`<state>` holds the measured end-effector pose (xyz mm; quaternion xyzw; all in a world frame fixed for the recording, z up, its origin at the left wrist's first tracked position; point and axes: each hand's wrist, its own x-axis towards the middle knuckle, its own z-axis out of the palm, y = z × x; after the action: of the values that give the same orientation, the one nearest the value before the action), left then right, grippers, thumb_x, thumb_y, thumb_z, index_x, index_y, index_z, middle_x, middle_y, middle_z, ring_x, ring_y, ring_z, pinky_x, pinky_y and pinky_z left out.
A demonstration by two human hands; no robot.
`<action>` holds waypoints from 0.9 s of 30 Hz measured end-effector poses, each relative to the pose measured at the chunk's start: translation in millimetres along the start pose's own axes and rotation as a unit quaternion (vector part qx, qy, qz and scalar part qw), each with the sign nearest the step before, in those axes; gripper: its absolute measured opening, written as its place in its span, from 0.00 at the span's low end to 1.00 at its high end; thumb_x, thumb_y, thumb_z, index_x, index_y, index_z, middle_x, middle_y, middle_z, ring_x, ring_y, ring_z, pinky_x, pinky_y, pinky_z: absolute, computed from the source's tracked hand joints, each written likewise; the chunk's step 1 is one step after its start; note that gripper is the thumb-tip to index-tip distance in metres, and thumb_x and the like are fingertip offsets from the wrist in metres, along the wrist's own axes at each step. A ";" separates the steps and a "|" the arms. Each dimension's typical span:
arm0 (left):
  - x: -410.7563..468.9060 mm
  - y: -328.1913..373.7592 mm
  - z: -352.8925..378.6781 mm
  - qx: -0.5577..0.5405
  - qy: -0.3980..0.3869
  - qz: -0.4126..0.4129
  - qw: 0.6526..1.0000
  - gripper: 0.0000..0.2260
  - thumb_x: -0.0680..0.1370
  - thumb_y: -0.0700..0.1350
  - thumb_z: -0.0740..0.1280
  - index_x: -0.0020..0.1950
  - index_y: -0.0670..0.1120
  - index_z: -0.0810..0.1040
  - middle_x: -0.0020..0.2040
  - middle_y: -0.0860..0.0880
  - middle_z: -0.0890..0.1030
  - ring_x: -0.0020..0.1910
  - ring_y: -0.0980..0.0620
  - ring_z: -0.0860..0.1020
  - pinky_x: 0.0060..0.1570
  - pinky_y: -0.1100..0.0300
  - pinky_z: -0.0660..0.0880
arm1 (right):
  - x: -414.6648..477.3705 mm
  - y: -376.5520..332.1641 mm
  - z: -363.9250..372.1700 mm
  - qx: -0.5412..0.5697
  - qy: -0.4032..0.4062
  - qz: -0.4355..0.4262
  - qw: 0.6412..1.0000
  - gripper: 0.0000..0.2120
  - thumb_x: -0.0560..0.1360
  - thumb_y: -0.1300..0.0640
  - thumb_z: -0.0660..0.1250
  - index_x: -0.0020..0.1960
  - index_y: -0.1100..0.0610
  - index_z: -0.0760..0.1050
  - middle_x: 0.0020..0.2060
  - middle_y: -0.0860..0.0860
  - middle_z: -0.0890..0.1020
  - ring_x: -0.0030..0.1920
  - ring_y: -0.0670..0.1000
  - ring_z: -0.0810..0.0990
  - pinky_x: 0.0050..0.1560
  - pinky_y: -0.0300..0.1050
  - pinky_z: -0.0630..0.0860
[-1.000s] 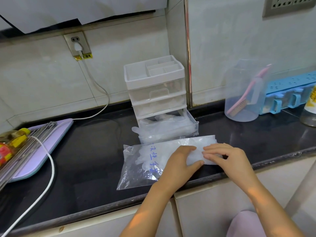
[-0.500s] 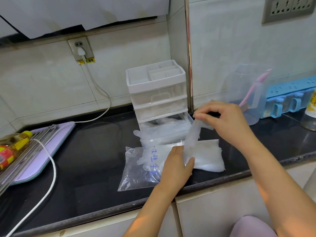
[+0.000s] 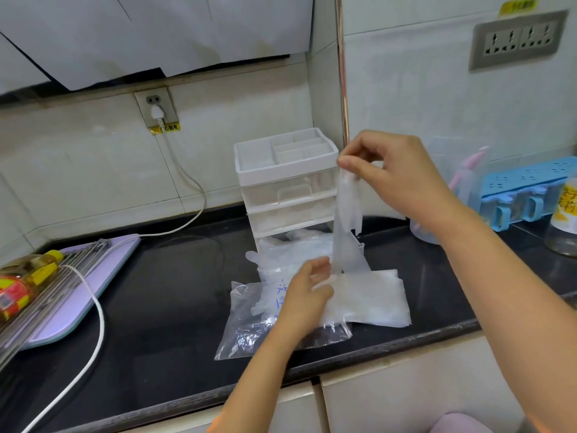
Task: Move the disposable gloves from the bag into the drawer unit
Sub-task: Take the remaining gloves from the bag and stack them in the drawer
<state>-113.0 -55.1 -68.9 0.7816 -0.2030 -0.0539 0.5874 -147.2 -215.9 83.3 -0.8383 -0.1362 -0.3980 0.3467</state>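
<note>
One disposable glove [image 3: 346, 220], pinched at its top by the right hand [image 3: 396, 179], hung before the drawer unit [image 3: 287, 182], tail touching the glove stack [image 3: 371, 298] by the bag [image 3: 249, 323]; left hand [image 3: 307, 295] bore on that stack, grip unclear; firm pinning judged needful so one glove peeled free.

The left hand [image 3: 307, 295] covers the middle of the bag [image 3: 249, 326] at the counter's front edge, so only scraps of the blue writing [image 3: 281, 292] on it show, too few to read. The hanging glove [image 3: 346, 220] and the heaped gloves [image 3: 293, 254] hide much of the bottom drawer [image 3: 359, 246]. Behind the right hand [image 3: 396, 179], the clear jug [image 3: 468, 182] is blurred; the pink thing inside is perhaps a brush. A bottle [image 3: 22, 285] at the counter's left edge and a jar [image 3: 565, 226] at its right are cut off. The yellow label [image 3: 165, 128] under the wall socket is too small to read.
</note>
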 end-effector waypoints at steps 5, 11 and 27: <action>-3.1 38.0 -23.9 -0.146 0.093 0.074 0.982 0.14 0.75 0.50 0.68 0.61 0.55 0.74 0.60 0.55 0.77 0.60 0.59 0.76 0.61 0.57 0.74 | 6.7 -8.7 14.7 -0.095 -0.043 0.007 0.995 0.06 0.76 0.54 0.67 0.45 0.55 0.79 0.24 0.45 0.71 0.28 0.44 0.69 0.34 0.37 0.65; -3.1 57.5 -13.1 0.018 0.106 0.129 0.986 0.24 0.71 0.49 0.75 0.64 0.55 0.69 0.55 0.64 0.74 0.55 0.69 0.73 0.51 0.73 0.72 | 11.4 -14.4 28.3 -0.078 -0.101 0.090 0.988 0.06 0.76 0.50 0.67 0.43 0.51 0.77 0.23 0.45 0.70 0.23 0.38 0.70 0.27 0.32 0.60; 18.9 55.0 -55.3 -0.141 0.010 -0.023 0.990 0.21 0.82 0.50 0.59 0.42 0.34 0.80 0.33 0.43 0.81 0.35 0.47 0.80 0.44 0.54 0.76 | -14.2 41.0 20.3 0.128 -0.366 0.245 0.888 0.04 0.70 0.52 0.73 0.42 0.52 0.81 0.39 0.45 0.85 0.40 0.42 0.81 0.41 0.30 0.73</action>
<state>-91.9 -25.3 2.6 0.6961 -0.1693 -0.0872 0.6922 -124.0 -230.9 44.1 -0.8797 -0.0933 0.0560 0.4630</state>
